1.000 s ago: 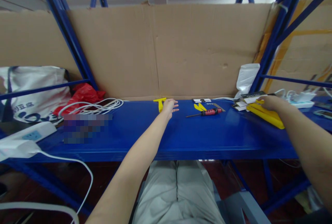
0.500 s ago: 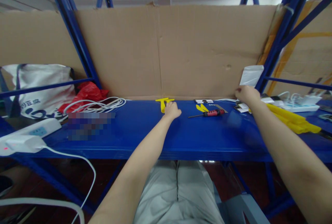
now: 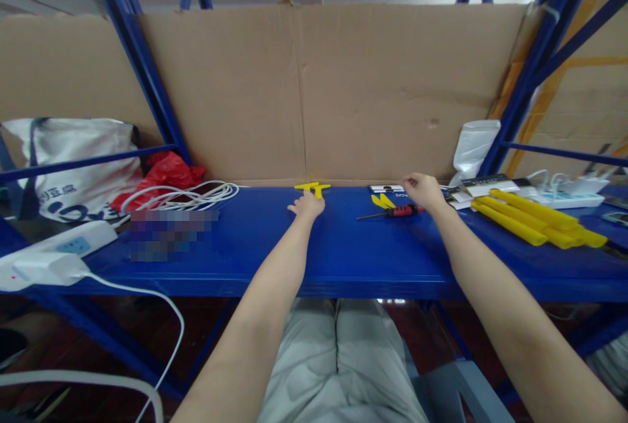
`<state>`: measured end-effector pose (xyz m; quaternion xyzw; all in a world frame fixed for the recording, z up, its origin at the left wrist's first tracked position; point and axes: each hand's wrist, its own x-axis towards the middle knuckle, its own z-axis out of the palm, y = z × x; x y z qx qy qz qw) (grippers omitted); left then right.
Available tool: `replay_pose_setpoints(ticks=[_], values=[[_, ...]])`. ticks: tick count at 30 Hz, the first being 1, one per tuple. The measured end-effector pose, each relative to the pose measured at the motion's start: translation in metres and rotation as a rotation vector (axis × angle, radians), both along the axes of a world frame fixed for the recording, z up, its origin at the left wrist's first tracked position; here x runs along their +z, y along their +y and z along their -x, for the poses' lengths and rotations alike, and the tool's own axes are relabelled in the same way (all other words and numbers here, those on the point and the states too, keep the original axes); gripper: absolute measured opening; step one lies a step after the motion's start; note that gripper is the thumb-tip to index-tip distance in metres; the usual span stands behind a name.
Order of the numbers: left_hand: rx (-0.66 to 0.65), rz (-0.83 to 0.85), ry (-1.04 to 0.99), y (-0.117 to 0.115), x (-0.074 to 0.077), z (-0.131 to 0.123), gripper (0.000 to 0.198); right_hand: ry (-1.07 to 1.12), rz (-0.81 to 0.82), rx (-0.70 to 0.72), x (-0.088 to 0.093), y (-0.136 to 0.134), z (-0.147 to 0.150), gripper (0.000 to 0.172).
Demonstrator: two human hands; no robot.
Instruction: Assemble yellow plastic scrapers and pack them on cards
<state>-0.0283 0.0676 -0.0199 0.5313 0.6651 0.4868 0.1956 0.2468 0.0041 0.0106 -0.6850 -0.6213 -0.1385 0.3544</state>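
Observation:
My left hand [image 3: 307, 206] reaches to the back middle of the blue shelf. Its fingers close around the stem of the left of two yellow T-shaped pieces [image 3: 307, 186], hiding that stem, while its outer fingers stick out to the left. The other yellow T-shaped piece [image 3: 320, 191] shows just right of the hand. My right hand [image 3: 426, 190] hovers with bent, pinched fingers above the red-and-black screwdriver [image 3: 402, 211]; whatever sits between the fingertips is too small to see. Two flat yellow strips [image 3: 383, 201] lie by the screwdriver shaft.
Several yellow tubes [image 3: 540, 217] lie at the right, before a white power strip [image 3: 572, 199]. A white pouch [image 3: 475, 148] leans on the cardboard [image 3: 373, 96]. At left are coiled white cable [image 3: 210, 194], a red plastic bag [image 3: 169, 173] and another power strip [image 3: 88, 240].
My right hand has moved left, away from the white pouch, to above the screwdriver. My left hand has shifted a little left, from the right yellow piece onto the left one.

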Motion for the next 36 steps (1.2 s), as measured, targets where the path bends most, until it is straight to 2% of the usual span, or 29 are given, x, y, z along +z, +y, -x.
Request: replay_pose_setpoints(ticks=[5,10,17,22,25,30,32,36], values=[[0.008,0.023,-0.024,0.004,-0.001,0.003,0.034,0.018,-0.020,0.056,0.000,0.000,-0.003,0.026],[-0.028,-0.002,-0.032,0.006,0.000,0.005,0.028,0.039,-0.005,0.062,0.001,-0.002,0.001,0.026],[-0.076,0.118,0.205,0.001,0.008,0.006,0.031,0.047,-0.033,0.105,-0.001,0.001,0.000,0.026],[-0.081,0.130,0.116,0.000,0.011,0.006,0.037,0.042,-0.036,0.121,-0.002,0.004,-0.001,0.026],[-0.080,0.028,-0.026,0.003,0.014,0.002,0.036,0.049,-0.004,0.117,0.000,0.002,0.000,0.027],[-0.092,-0.440,-0.266,0.005,0.021,-0.012,0.047,0.065,0.009,0.132,0.001,0.000,0.001,0.029],[-0.083,-0.496,-0.333,0.005,0.023,-0.018,0.050,0.073,0.012,0.141,0.001,0.000,0.000,0.029],[-0.085,-0.454,-0.388,0.008,0.022,-0.022,0.046,0.083,0.007,0.143,0.001,0.001,-0.001,0.030]])
